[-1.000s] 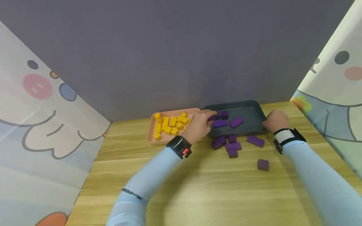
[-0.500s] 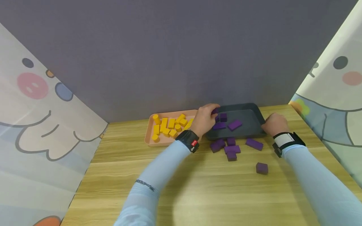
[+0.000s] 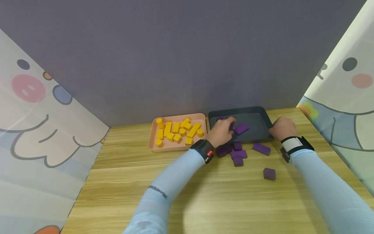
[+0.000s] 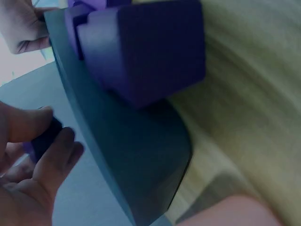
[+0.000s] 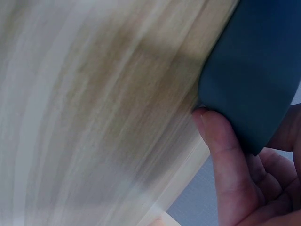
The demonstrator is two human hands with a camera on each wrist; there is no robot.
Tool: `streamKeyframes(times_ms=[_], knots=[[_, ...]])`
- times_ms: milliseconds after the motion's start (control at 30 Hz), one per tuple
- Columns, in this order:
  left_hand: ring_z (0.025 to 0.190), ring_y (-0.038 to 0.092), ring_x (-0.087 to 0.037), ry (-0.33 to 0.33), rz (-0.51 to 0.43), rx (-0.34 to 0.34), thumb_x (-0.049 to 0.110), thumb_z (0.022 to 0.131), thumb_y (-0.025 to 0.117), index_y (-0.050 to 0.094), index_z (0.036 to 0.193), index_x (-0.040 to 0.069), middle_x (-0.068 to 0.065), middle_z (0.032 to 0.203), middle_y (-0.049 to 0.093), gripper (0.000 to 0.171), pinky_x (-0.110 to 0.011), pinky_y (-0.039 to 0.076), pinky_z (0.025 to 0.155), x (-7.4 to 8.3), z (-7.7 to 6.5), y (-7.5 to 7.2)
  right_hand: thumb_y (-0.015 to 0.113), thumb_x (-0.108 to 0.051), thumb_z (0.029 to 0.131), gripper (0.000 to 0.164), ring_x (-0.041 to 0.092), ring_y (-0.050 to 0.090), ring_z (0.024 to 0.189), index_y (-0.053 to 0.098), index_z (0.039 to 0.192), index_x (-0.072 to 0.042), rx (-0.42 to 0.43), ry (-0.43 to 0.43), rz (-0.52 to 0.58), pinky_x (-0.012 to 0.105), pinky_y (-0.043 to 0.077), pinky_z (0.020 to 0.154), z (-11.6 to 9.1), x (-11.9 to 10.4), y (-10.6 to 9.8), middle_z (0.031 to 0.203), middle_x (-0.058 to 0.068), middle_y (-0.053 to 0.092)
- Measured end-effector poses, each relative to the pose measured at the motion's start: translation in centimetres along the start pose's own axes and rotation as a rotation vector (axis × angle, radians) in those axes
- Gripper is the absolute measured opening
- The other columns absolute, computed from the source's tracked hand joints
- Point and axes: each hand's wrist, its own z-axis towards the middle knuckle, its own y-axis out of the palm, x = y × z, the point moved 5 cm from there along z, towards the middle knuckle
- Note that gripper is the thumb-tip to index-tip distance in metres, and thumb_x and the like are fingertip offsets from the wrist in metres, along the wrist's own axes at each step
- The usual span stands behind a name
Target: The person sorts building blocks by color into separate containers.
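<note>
My left hand (image 3: 221,132) reaches over the near left side of a dark grey tray (image 3: 254,120). Between its thumb and fingers it pinches a small purple block (image 4: 44,139), seen in the left wrist view inside the tray wall. Beside those fingers a flat purple block (image 3: 242,129) lies on the tray floor; other purple blocks there are partly covered by the hand. At the tray's near right corner, my right hand (image 3: 282,127) holds the wall, its thumb (image 5: 221,136) on the outside and the fingers behind.
A peach tray (image 3: 152,143) with several yellow blocks and cylinders stands at the left. Several purple blocks lie before the dark tray, including a long one (image 3: 261,149) and a cube (image 3: 269,174) nearer me. A grey wall (image 3: 187,65) rises behind.
My left hand has moved right across the dark tray, first toward its back and then down nearer me. The right hand keeps its hold on the corner.
</note>
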Motion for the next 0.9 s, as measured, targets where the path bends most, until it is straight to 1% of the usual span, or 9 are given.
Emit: streamKeyframes(times_ms=[67, 100, 233, 333, 467, 567, 667, 767, 900], knots=[[0.07, 0.057, -0.008, -0.026, -0.011, -0.026, 0.011, 0.091, 0.065, 0.05, 0.138, 0.015, -0.002, 0.106, 0.07, 0.049, -0.017, 0.045, 0.061, -0.2, 0.0, 0.6, 0.066, -0.013, 0.078, 0.024, 0.025, 0.052, 0.053, 0.069, 0.06, 0.003, 0.003, 0.004, -0.002, 0.03, 0.034, 0.045, 0.0, -0.1, 0.0, 0.048, 0.004, 0.058], [0.07, 0.057, -0.008, -0.035, -0.011, -0.032, 0.011, 0.091, 0.066, 0.05, 0.137, 0.015, -0.002, 0.104, 0.07, 0.049, -0.017, 0.046, 0.062, -0.3, 0.1, 0.8, 0.066, -0.013, 0.078, 0.024, 0.025, 0.052, 0.054, 0.069, 0.061, 0.003, 0.002, 0.009, -0.001, 0.029, 0.035, 0.045, -0.1, -0.1, 0.0, 0.049, 0.004, 0.059], [0.08, 0.059, -0.007, -0.051, 0.004, -0.045, 0.011, 0.088, 0.068, 0.055, 0.131, 0.015, -0.001, 0.111, 0.07, 0.045, -0.018, 0.05, 0.071, -0.4, 0.1, 1.4, 0.066, -0.013, 0.079, 0.023, 0.025, 0.052, 0.054, 0.07, 0.063, 0.004, -0.001, 0.021, 0.01, 0.029, 0.035, 0.044, -0.1, -0.1, 0.0, 0.049, 0.005, 0.06], [0.085, 0.061, -0.007, -0.058, 0.017, -0.063, 0.011, 0.088, 0.067, 0.057, 0.131, 0.016, -0.001, 0.115, 0.07, 0.044, -0.019, 0.052, 0.074, -0.4, 0.1, 1.5, 0.065, -0.012, 0.078, 0.023, 0.025, 0.052, 0.052, 0.07, 0.062, 0.004, -0.002, 0.019, 0.014, 0.029, 0.035, 0.044, -0.1, -0.1, 0.0, 0.049, 0.004, 0.059], [0.096, 0.063, -0.006, -0.063, 0.032, -0.077, 0.011, 0.089, 0.067, 0.059, 0.133, 0.018, 0.0, 0.124, 0.069, 0.045, -0.02, 0.054, 0.083, -0.2, 0.0, 1.6, 0.065, -0.012, 0.077, 0.023, 0.024, 0.052, 0.051, 0.069, 0.061, 0.003, 0.002, 0.012, 0.015, 0.029, 0.034, 0.044, 0.0, -0.2, 0.0, 0.048, 0.003, 0.058], [0.103, 0.064, -0.006, -0.065, 0.039, -0.094, 0.011, 0.089, 0.067, 0.059, 0.134, 0.018, 0.001, 0.128, 0.067, 0.046, -0.021, 0.055, 0.088, -0.2, -0.1, 1.7, 0.066, -0.012, 0.077, 0.023, 0.025, 0.052, 0.052, 0.07, 0.063, 0.004, 0.003, 0.008, 0.013, 0.029, 0.035, 0.044, 0.0, -0.2, 0.0, 0.049, 0.005, 0.06], [0.106, 0.064, -0.007, -0.063, 0.045, -0.104, 0.011, 0.089, 0.066, 0.059, 0.136, 0.018, 0.001, 0.131, 0.066, 0.047, -0.022, 0.054, 0.09, -0.1, -0.3, 1.8, 0.066, -0.012, 0.078, 0.022, 0.026, 0.054, 0.054, 0.071, 0.067, 0.007, 0.004, 0.012, 0.008, 0.029, 0.036, 0.045, 0.1, -0.2, -0.1, 0.052, 0.009, 0.063], [0.106, 0.064, -0.008, -0.054, 0.051, -0.096, 0.011, 0.089, 0.067, 0.059, 0.135, 0.017, 0.0, 0.13, 0.066, 0.047, -0.022, 0.055, 0.09, 0.0, -0.4, 1.7, 0.067, -0.012, 0.078, 0.022, 0.027, 0.055, 0.056, 0.072, 0.072, 0.009, 0.002, 0.024, 0.01, 0.03, 0.037, 0.045, 0.1, -0.1, -0.1, 0.056, 0.013, 0.065], [0.109, 0.065, -0.009, -0.047, 0.047, -0.088, 0.012, 0.089, 0.067, 0.06, 0.135, 0.016, 0.0, 0.131, 0.066, 0.046, -0.023, 0.055, 0.091, 0.0, -0.6, 1.7, 0.067, -0.012, 0.078, 0.022, 0.027, 0.054, 0.055, 0.072, 0.071, 0.008, -0.007, 0.038, 0.012, 0.03, 0.037, 0.046, 0.0, -0.1, 0.0, 0.055, 0.012, 0.065]])
